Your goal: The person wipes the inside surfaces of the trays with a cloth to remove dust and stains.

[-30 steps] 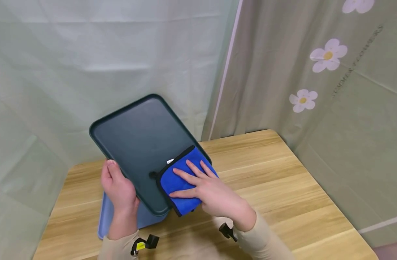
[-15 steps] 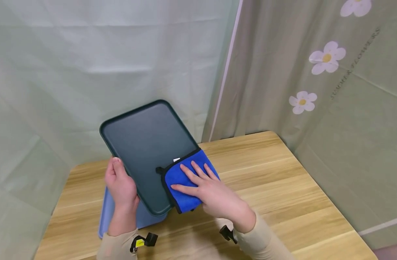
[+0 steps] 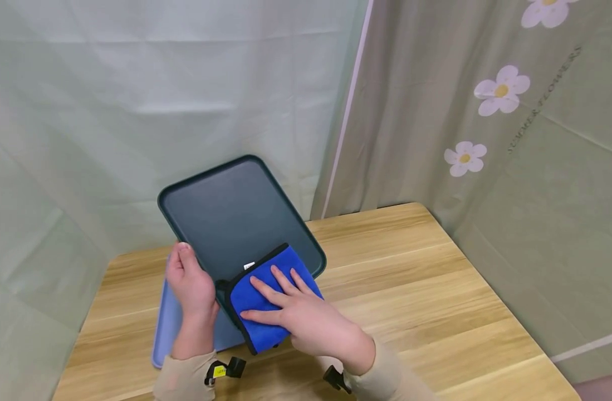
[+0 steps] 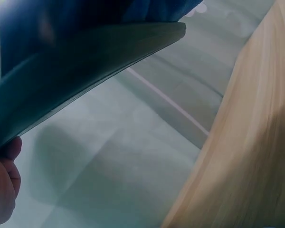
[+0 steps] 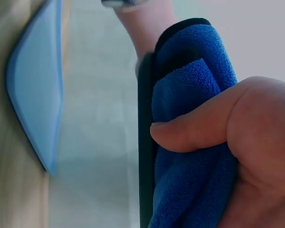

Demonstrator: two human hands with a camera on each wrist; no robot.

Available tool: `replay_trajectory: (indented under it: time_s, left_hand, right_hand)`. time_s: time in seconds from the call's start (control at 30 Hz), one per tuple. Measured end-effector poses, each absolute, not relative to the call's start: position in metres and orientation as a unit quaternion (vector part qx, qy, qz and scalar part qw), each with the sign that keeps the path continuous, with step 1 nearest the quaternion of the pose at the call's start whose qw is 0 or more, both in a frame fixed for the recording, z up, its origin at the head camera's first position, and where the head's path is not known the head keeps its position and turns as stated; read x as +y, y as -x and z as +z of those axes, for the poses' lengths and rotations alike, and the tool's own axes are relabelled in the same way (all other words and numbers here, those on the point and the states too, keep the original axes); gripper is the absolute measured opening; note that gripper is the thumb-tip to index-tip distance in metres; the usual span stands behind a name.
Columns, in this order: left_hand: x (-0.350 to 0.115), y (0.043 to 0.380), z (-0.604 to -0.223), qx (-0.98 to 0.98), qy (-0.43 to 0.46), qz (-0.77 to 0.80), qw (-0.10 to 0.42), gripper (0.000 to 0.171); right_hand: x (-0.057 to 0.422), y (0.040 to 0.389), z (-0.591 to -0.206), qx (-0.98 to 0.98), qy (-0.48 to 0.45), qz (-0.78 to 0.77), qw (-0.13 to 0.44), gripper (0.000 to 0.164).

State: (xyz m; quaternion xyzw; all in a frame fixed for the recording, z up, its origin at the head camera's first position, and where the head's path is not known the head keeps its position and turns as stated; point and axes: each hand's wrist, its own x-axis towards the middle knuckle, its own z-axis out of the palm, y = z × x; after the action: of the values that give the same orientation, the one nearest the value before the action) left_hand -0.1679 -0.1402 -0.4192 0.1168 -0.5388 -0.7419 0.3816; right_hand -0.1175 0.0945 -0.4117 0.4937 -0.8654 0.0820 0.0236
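In the head view, my left hand (image 3: 194, 289) grips the left edge of a dark green rectangular tray (image 3: 235, 217), tilted above the table. My right hand (image 3: 306, 323) spreads straight fingers flat over a folded blue towel (image 3: 246, 298) with black trim. The towel lies against the tray's lower part and hangs past its lower edge. From the right wrist, the thumb (image 5: 194, 128) rests across the towel's folds, its tip by the tray's thin edge (image 5: 146, 142). The left wrist view has the tray's underside (image 4: 85, 85) and part of the left hand (image 4: 2, 185) at its edge.
Under the tray, a light blue tray (image 3: 167, 323) lies on the wooden table (image 3: 411, 301). Pale curtains (image 3: 135, 83) stand behind the table, and a flowered curtain (image 3: 466, 158) hangs at the right. Both sleeves carry a wrist camera.
The right hand has slid the towel right and slightly up, then down and left across the tray. The left hand keeps its grip; the tray has shifted a little right and down.
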Motion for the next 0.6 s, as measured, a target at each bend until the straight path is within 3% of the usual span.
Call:
replay_trajectory:
  time_s: [0.37,0.6]
  left_hand:
    - [-0.143,0.165,-0.416,-0.514,-0.107,-0.761,0.381,0.046]
    - [-0.148,0.162,-0.414,-0.526,-0.108,-0.755,0.378,0.046]
  right_hand:
    - [0.101,0.113,-0.415,-0.858,-0.505,0.073,0.056,0.095]
    - [0.117,0.121,-0.415,-0.872,-0.477,0.098,0.041,0.094]
